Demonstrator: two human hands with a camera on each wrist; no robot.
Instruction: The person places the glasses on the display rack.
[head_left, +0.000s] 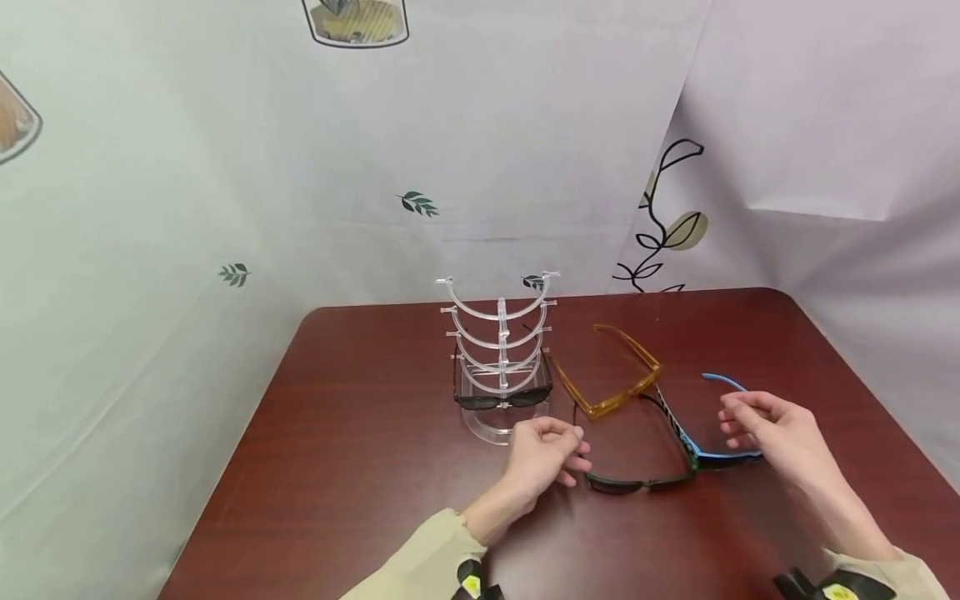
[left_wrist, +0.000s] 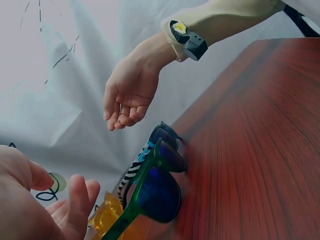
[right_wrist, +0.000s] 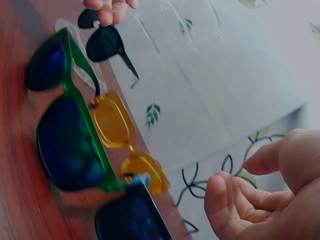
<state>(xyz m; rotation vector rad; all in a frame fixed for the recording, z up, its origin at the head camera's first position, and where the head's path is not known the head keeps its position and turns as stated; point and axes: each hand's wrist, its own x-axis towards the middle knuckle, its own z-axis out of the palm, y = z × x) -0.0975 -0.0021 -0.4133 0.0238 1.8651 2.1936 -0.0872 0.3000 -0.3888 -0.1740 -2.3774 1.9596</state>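
Pale cloth, red table. Four glasses, one on a rack. My left hand, right hand: loose, empty.

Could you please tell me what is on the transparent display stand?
In the head view, one pair of dark sunglasses sits low on the transparent stand. Their lenses hide whatever is directly behind, and the left hand covers part of the base.

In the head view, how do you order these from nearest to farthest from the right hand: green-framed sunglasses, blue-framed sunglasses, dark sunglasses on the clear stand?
1. Blue-framed sunglasses, beside the right hand.
2. Green-framed sunglasses, left of those.
3. Dark sunglasses, farthest left, on the clear stand.
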